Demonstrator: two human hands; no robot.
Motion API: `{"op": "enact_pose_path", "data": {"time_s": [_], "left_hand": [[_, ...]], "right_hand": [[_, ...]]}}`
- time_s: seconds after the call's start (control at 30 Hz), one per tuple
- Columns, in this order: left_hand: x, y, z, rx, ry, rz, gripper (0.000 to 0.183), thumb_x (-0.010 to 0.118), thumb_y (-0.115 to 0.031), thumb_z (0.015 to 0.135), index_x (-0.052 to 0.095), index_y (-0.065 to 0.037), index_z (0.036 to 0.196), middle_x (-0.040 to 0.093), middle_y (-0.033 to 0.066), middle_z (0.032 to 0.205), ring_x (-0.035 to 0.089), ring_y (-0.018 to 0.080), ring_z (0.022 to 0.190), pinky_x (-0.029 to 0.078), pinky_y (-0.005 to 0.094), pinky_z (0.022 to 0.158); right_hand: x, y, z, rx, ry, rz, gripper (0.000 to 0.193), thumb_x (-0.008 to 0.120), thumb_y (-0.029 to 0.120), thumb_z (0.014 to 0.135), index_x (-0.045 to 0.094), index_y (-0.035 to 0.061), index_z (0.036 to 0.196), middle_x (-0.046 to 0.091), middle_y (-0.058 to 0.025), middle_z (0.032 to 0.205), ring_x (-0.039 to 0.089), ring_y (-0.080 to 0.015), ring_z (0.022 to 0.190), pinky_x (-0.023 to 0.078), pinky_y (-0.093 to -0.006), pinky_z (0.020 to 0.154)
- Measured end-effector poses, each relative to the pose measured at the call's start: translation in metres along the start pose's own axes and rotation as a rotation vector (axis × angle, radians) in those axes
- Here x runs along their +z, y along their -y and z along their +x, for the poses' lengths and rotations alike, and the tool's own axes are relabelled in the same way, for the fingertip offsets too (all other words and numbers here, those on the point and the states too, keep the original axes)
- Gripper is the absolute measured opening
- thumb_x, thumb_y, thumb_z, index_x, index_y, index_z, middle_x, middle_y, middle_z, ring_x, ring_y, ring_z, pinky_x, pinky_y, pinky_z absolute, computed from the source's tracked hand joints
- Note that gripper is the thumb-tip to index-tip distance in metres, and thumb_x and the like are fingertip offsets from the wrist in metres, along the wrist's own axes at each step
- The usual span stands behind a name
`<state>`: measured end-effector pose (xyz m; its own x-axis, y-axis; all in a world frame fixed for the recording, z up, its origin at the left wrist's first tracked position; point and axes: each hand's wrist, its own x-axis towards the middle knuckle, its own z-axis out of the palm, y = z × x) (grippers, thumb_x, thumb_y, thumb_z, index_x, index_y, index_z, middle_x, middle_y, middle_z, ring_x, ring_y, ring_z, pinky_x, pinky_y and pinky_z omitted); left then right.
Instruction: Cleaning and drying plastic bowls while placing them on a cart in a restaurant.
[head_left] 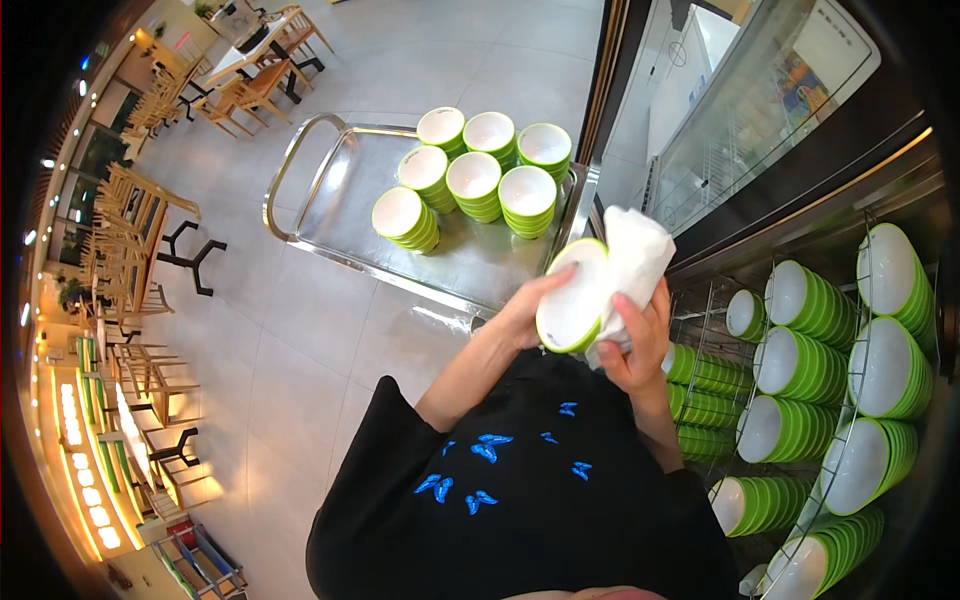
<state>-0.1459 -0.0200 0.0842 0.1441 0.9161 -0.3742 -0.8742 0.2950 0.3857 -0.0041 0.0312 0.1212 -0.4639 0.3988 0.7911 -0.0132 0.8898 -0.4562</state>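
In front of my chest I hold a white bowl with a green rim, tilted so its inside shows. My left hand grips its left edge, the thumb over the rim. A crumpled white cloth is bunched in my right hand, pressed against the bowl's right side. The bowl's outside is mostly hidden by the cloth and fingers. Just beyond my hands, several stacks of similar small bowls stand on a steel cart.
At right, wire racks hold many nested green-and-white bowls lying on their sides. A glass-fronted dark frame rises behind them. Wooden chairs and tables line the far left, across a grey tiled floor.
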Motion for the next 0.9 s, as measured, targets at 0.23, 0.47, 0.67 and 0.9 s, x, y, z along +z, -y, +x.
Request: {"op": "enact_pose_path", "data": {"time_s": [0.23,0.47,0.67,0.9], "left_hand": [[-0.016,0.003,0.006,-0.054,-0.084,0.862,0.042,0.046,-0.030,0.078,0.042,0.001,0.106,0.051,0.0089,0.095,0.051,0.0129,0.081,0.042,0.0228,0.066],[0.020,0.008,0.007,0.282,0.051,0.578,0.042,0.049,-0.026,0.077,0.039,0.002,0.107,0.049,0.0097,0.096,0.050,0.0116,0.079,0.043,0.0226,0.063],[0.013,0.018,0.024,0.572,-0.409,0.622,0.032,0.046,-0.026,0.079,0.054,0.004,0.073,0.055,0.0062,0.062,0.048,0.0096,0.057,0.038,0.0244,0.050],[-0.007,0.016,0.017,0.972,-0.618,1.326,0.018,0.049,-0.013,0.072,0.053,0.003,0.064,0.049,0.0187,0.053,0.050,0.0331,0.048,0.037,0.0334,0.043]], "right_hand": [[-0.011,0.004,0.032,0.457,0.079,0.178,0.024,0.043,0.015,0.074,0.055,0.0034,0.091,0.054,-0.0149,0.085,0.052,-0.0243,0.081,0.037,-0.0315,0.079],[0.018,-0.016,-0.017,0.904,-0.126,1.224,0.036,0.036,0.020,0.079,0.044,-0.0048,0.104,0.050,-0.0122,0.100,0.050,-0.0161,0.088,0.039,-0.0262,0.077],[0.030,-0.006,-0.025,0.993,-0.326,1.550,0.037,0.034,0.028,0.083,0.037,0.0036,0.111,0.045,-0.0098,0.105,0.047,-0.0186,0.094,0.040,-0.0302,0.079],[0.037,-0.002,-0.039,1.064,-0.629,0.994,0.033,0.029,0.023,0.084,0.040,0.0029,0.108,0.047,-0.0096,0.102,0.046,-0.0188,0.095,0.036,-0.0302,0.082]]}}
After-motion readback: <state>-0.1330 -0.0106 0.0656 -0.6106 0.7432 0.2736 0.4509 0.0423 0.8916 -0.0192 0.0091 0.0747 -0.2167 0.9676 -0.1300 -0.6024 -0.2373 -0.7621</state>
